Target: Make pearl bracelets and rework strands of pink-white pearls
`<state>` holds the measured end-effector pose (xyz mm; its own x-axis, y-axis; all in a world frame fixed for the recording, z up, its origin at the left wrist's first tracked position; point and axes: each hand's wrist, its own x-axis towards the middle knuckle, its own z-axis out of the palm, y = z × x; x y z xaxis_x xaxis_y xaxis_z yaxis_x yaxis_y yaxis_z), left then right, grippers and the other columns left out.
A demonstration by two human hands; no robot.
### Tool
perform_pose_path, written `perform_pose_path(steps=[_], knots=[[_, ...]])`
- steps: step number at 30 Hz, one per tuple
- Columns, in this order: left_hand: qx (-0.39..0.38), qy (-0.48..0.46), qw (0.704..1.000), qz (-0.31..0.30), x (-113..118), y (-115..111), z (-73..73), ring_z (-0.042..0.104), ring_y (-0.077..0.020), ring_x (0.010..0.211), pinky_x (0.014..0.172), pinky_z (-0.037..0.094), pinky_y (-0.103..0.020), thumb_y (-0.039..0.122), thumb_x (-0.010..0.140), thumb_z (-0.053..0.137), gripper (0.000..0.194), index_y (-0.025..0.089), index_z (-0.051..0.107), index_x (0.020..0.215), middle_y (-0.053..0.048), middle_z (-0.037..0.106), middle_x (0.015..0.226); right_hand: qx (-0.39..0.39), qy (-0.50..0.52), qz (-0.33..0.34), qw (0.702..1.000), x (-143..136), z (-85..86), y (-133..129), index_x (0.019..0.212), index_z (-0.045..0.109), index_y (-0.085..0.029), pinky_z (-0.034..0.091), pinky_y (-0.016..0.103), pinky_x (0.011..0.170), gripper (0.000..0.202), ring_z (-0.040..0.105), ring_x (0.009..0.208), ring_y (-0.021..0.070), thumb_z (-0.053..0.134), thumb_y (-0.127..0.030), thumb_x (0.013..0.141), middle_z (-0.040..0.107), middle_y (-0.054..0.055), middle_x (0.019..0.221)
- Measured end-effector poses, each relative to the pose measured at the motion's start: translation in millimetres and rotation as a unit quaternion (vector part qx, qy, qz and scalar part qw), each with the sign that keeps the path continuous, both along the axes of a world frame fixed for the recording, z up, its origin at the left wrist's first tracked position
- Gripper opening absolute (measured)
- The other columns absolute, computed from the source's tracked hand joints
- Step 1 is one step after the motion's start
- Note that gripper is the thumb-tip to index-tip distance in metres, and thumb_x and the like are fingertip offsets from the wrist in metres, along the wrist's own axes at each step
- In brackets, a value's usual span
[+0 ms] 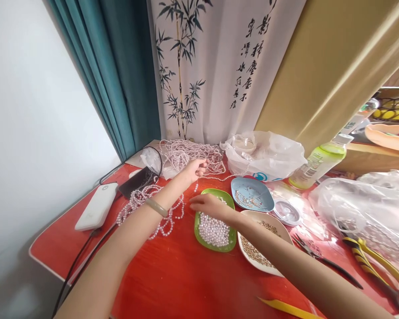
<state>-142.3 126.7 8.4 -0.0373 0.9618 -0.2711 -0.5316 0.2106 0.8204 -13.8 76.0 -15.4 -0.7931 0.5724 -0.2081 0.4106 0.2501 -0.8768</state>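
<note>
My left hand (pixel 197 169) is raised in a closed pinch at the back of the red table. From its fingers hangs a short string of pink beads (pixel 196 187). A large heap of pink bead strands (pixel 176 153) lies just behind it. Lower down, my right hand (pixel 209 205) hovers at the far part of a green tray (pixel 232 246), fingertips together and pointing left. Whatever those fingertips may hold is too small to make out. Loose pearly beads (pixel 214 230) fill the tray, partly covered by that hand. More bead strands (pixel 138 204) lie beyond my left forearm.
Right of the green tray are a blue dish (pixel 252 190) and a cream dish (pixel 246 254) of gold-coloured beads. Pliers (pixel 319 257), yellow-handled cutters (pixel 369 261), a bottle (pixel 319 161) and plastic bags (pixel 266 153) stand or lie rightward. A white power bank (pixel 98 206) and cables occupy the left.
</note>
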Motion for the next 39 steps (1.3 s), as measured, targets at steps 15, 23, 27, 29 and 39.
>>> perform_pose_path(steps=[15, 23, 27, 29, 39], knots=[[0.022, 0.027, 0.998, 0.049, -14.0, 3.1, 28.8, 0.022, 0.0015, 0.03, 0.03, 0.011, -0.012, 0.006, 0.079, 0.046, 0.017, 0.012, 0.047, 0.063, 0.003, 0.04, 0.048, -0.076, 0.056, -0.016, 0.995, -38.2, 34.8, -0.7, 0.071, 0.055, -0.012, 0.046, 0.017, 0.054, 0.018, 0.054, 0.055, 0.0052, 0.043, -0.019, 0.082, 0.057, 0.001, 0.066], [0.03, -0.004, 0.999, 0.033, -10.3, 11.2, 38.9, 0.022, 0.001, 0.029, 0.029, 0.011, -0.012, 0.008, 0.081, 0.043, 0.019, 0.011, 0.049, 0.064, 0.004, 0.04, 0.046, 0.063, 0.085, -0.101, 0.989, 7.7, 73.7, 20.1, 0.073, 0.061, -0.012, 0.038, 0.019, 0.047, 0.027, 0.045, 0.05, 0.0071, 0.04, -0.027, 0.081, 0.045, -0.001, 0.056], [0.028, -0.023, 0.999, 0.038, -5.9, 11.7, 37.5, 0.021, 0.0008, 0.029, 0.029, 0.012, -0.012, 0.009, 0.082, 0.043, 0.019, 0.011, 0.049, 0.065, 0.004, 0.039, 0.047, 0.212, 0.038, -0.155, 0.964, 25.0, 63.2, 34.0, 0.07, 0.062, -0.014, 0.034, 0.021, 0.05, 0.028, 0.042, 0.049, 0.0086, 0.04, -0.029, 0.08, 0.047, -0.001, 0.053], [0.025, -0.03, 0.998, 0.042, -4.2, 10.2, 36.0, 0.021, 0.0007, 0.029, 0.029, 0.012, -0.012, 0.01, 0.083, 0.042, 0.019, 0.011, 0.049, 0.066, 0.005, 0.038, 0.047, 0.245, 0.002, -0.176, 0.953, 34.0, 52.4, 40.7, 0.066, 0.063, -0.015, 0.033, 0.022, 0.053, 0.028, 0.043, 0.05, 0.0095, 0.041, -0.027, 0.079, 0.049, 0.0, 0.053], [0.008, -0.045, 0.997, 0.062, 1.4, 7.8, 24.0, 0.021, 0.001, 0.029, 0.029, 0.011, -0.011, 0.008, 0.084, 0.038, 0.021, 0.011, 0.047, 0.066, 0.005, 0.038, 0.047, 0.163, -0.025, -0.244, 0.956, 73.5, 10.6, 61.6, 0.067, 0.06, -0.014, 0.033, 0.022, 0.044, 0.027, 0.039, 0.04, 0.0086, 0.041, -0.03, 0.078, 0.045, -0.002, 0.046]])
